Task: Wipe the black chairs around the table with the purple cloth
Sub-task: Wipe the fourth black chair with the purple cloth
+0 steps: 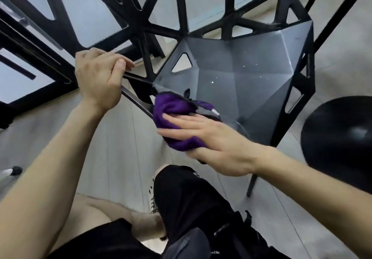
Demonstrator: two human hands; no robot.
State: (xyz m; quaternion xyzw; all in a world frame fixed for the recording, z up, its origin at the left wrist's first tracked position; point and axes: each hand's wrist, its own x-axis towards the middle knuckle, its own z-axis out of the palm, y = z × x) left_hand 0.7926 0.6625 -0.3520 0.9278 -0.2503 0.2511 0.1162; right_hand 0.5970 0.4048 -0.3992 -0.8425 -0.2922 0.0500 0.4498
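A black chair (pixel 241 73) with an angular, faceted seat and triangular cut-outs fills the middle and upper right. White specks dot its seat. My left hand (pixel 98 77) grips the chair's thin black frame bar at its left edge. My right hand (pixel 211 140) lies with straight fingers on the bunched purple cloth (pixel 173 115) and presses it against the seat's front left corner. The cloth's far side has a dark edge and a small white tag.
A glass-topped table with a black frame (pixel 66 23) stands at the upper left, behind the chair. A round black stool seat (pixel 340 132) sits at the right. My knees in black shorts are below, above the pale wood floor (pixel 120 158).
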